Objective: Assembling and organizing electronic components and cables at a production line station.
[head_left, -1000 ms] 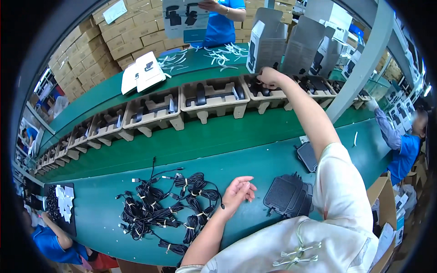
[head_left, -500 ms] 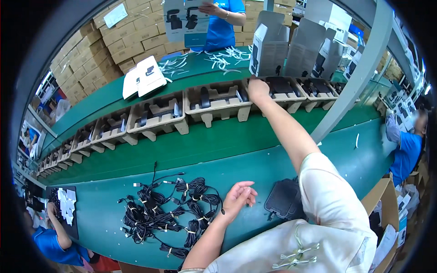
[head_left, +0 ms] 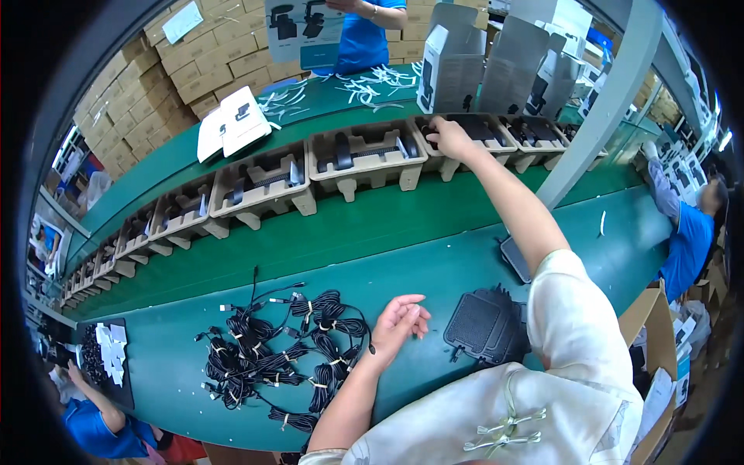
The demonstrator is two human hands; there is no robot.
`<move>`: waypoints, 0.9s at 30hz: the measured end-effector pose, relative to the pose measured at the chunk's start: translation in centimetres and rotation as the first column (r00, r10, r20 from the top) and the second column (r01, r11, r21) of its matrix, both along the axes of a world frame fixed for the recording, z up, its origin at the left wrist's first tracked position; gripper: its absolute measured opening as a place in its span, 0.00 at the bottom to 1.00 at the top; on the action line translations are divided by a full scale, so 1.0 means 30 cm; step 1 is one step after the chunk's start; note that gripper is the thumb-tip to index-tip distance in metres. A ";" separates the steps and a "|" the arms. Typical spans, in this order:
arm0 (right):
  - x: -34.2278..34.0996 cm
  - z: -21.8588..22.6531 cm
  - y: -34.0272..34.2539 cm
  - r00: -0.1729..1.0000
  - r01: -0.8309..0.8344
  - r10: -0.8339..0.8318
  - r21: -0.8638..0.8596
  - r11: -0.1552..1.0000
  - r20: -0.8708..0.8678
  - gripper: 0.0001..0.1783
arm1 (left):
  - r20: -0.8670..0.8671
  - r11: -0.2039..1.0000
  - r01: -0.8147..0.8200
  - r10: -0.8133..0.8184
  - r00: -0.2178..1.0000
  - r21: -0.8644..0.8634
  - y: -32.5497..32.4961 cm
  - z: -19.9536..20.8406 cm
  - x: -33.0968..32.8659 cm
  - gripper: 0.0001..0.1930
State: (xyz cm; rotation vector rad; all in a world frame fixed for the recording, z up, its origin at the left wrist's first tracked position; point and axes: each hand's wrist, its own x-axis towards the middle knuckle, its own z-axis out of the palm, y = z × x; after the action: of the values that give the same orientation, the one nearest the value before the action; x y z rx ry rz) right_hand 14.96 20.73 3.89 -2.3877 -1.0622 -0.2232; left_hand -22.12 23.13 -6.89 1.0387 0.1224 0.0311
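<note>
My right hand (head_left: 449, 139) reaches over the left end of a brown moulded-pulp tray (head_left: 505, 147) in the row. Its fingers curl down at a compartment with dark parts; what they grip, if anything, is hidden. A dark flat piece (head_left: 482, 129) lies in that tray's right side. My left hand (head_left: 400, 324) hovers or rests over the bench, fingers loosely bent and apart, holding nothing. Left of it lies a heap of black cables (head_left: 260, 349), coiled and tied with pale bands. To its right sit black textured plastic pieces (head_left: 484, 324), partly behind my right sleeve.
More pulp trays (head_left: 341, 177) with black parts run leftward. Upright open cartons (head_left: 449, 74) and white paper strips (head_left: 372, 85) stand and lie beyond. A grey post (head_left: 597, 116) rises right of my arm. Co-workers in blue shirts (head_left: 364, 43) are across, left and right.
My right hand has turned, its fingers now showing at the tray's left compartment. Another black piece shows beside my right forearm. My left hand stays loosely bent; the view has shifted slightly.
</note>
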 end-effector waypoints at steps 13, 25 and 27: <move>0.008 -0.012 -0.048 0.909 0.065 0.097 -0.368 0.927 0.405 0.10 | -0.031 1.000 -0.021 0.022 0.999 0.018 0.004 -0.007 0.009 0.15; -0.482 0.004 -0.422 0.870 -0.380 0.474 -0.426 0.821 0.137 0.40 | -0.008 0.999 -0.033 0.034 0.999 0.027 0.013 -0.006 0.012 0.14; -0.656 0.001 -0.535 0.828 -0.487 0.560 -0.541 0.686 -0.037 0.42 | -0.005 0.997 -0.029 0.030 1.000 0.067 0.024 -0.007 -0.006 0.15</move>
State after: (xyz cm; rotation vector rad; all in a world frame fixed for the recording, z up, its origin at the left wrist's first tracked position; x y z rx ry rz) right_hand -4.73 4.68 3.90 -2.3979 -2.0520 0.1505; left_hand -22.29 23.84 -7.11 1.1041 0.1431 0.0591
